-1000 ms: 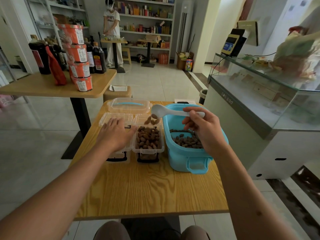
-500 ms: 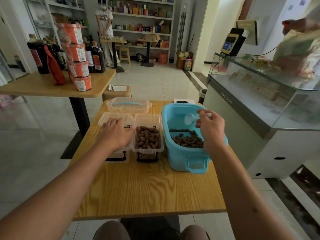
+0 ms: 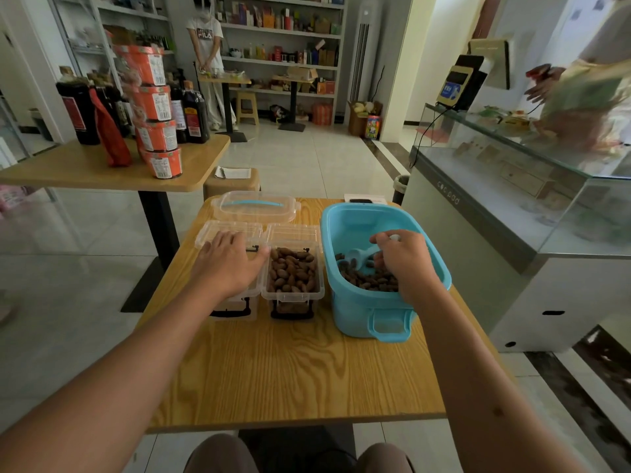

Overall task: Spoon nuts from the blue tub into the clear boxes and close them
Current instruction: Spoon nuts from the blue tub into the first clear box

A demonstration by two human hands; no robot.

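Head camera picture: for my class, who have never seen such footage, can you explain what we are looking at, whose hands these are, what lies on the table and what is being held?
There is no machine here. A person wears a wide-angle camera on the head, so we look forward and down along both bare arms. On the light wooden table stand two small clear plastic boxes with hinged lids open. The left hand lies flat over the left clear box; the right clear box is filled with brown nuts. Beside it stands the blue plastic tub, nuts in its bottom. The right hand reaches into it, holding a pale plastic spoon down among the nuts. A larger clear lid with a blue handle lies behind the boxes.
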